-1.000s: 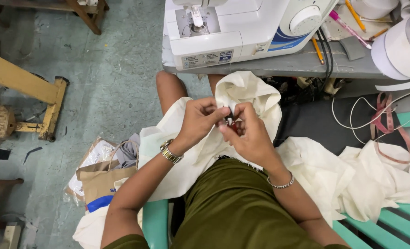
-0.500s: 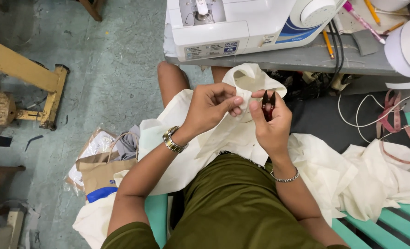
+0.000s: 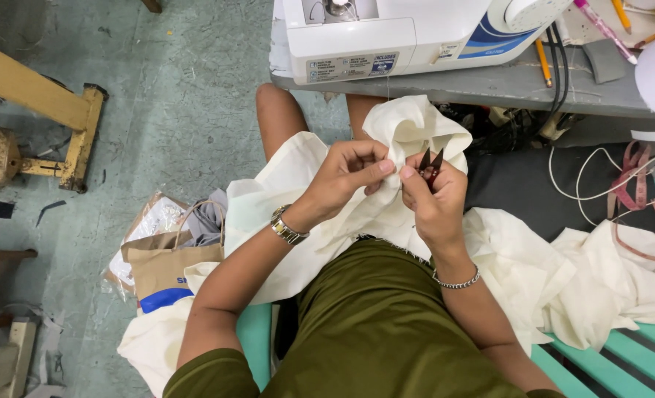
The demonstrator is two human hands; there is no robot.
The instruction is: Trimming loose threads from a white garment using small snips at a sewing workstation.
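A piece of cream cloth (image 3: 408, 129) lies bunched over my lap and rises toward the table edge. My left hand (image 3: 346, 177) pinches a fold of it between thumb and fingers; a metal watch sits on that wrist. My right hand (image 3: 430, 195) holds small dark thread snips (image 3: 430, 162) with the blades pointing up and apart, and its fingertips also touch the cloth right beside my left thumb. A chain bracelet circles the right wrist. I sit on a turquoise bench (image 3: 607, 361).
A white sewing machine (image 3: 386, 33) stands on a grey table (image 3: 489, 81) just ahead, with pencils and a pink pen at its right. More cream cloth (image 3: 607, 287) is piled on the bench at right. A brown paper bag (image 3: 169, 265) sits on the floor at left, near a yellow wooden frame (image 3: 40, 99).
Both hands have lifted the cloth a little higher. The snips, hidden a second ago, now show in my right hand with the blades up.
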